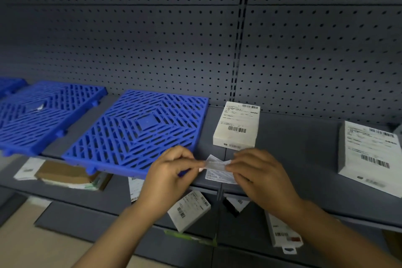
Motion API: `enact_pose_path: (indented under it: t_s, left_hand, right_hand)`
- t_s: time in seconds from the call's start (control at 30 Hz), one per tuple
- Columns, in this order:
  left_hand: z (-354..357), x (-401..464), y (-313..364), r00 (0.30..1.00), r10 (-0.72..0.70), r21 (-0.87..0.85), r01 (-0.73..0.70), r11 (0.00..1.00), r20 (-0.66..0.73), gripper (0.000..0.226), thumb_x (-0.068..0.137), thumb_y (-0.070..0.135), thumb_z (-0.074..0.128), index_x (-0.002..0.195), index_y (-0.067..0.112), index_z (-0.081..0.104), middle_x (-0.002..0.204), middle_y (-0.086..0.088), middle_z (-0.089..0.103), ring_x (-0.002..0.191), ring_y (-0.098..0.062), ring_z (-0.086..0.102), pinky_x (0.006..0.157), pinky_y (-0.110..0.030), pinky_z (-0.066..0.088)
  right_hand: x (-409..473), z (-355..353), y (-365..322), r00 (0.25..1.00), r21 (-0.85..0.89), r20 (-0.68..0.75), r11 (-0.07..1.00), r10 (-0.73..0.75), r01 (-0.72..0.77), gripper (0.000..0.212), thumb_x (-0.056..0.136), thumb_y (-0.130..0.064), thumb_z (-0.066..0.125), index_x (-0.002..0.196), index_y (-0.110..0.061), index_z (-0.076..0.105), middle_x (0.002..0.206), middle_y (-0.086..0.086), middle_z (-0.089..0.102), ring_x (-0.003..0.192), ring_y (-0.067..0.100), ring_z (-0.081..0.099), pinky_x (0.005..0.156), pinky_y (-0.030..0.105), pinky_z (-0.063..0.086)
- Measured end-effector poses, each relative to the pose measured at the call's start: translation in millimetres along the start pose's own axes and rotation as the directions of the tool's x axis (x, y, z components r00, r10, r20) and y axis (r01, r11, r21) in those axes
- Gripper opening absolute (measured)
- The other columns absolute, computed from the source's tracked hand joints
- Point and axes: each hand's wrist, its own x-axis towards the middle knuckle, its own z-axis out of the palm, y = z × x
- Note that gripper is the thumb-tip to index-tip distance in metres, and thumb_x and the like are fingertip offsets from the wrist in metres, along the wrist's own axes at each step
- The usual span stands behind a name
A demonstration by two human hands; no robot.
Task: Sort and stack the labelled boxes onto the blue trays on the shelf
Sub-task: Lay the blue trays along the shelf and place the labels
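Hands: left hand (171, 172) & right hand (258, 172) each pinch one end of a paper slip (216, 164), held over shelf (304, 154) front edge.
Boxes: small white box (237, 126) w/ barcode label just R of tray (139, 132), flat on shelf; big box (369, 154) far R.
Trays: blue slotted plastic grids; 2nd tray (47, 111) at L, both bare.
Back: grey pegboard (152, 39).
Below: lower shelf (121, 198) holds more boxes, partly hidden by forearms.
Room: bare shelf btw the two boxes.

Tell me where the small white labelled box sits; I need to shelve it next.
The small white labelled box stands on the grey shelf, just right of the nearest blue slatted tray, beyond both hands.
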Motion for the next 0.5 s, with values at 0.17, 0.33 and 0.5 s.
enact_pose_path:
  t_s: [0.17,0.33,0.5]
  left_hand:
    - [-40.0,-14.0,-3.5,0.983,0.067,0.025,-0.064,0.998,-0.169,0.02,0.087,0.024,0.06,0.1,0.02,0.074,0.072,0.012,0.045,0.066,-0.005,0.047,0.059,-0.02,0.039]
    - [-103.6,-40.2,-16.8,0.967,0.074,0.151,-0.038,0.988,-0.244,0.019,0.088,0.024,0.062,0.103,0.021,0.073,0.082,0.009,0.067,0.071,-0.01,0.059,0.064,-0.026,0.046]
    - [-177.8,-73.7,-33.6,0.937,0.016,0.161,0.043,0.986,-0.348,0.02,0.086,0.026,0.061,0.102,0.018,0.072,0.099,0.008,0.07,0.09,-0.003,0.063,0.08,-0.017,0.049]
  right_hand:
    - [33.6,1.9,-24.0,0.988,-0.052,-0.063,0.989,-0.143,0.14,0.015,0.087,-0.016,0.06,0.085,-0.011,0.073,0.091,0.001,0.07,0.097,0.015,0.056,0.083,0.029,0.045]
    - [81.5,20.3,-68.3,0.96,0.006,-0.101,0.965,-0.26,0.261,0.009,0.085,-0.012,0.066,0.082,-0.008,0.074,0.092,0.004,0.07,0.095,0.018,0.058,0.08,0.033,0.048]
    - [139.8,47.1,-133.3,0.928,0.077,-0.151,0.932,-0.34,0.354,0.027,0.096,-0.021,0.056,0.084,-0.007,0.075,0.093,0.007,0.07,0.092,0.024,0.063,0.078,0.038,0.051]
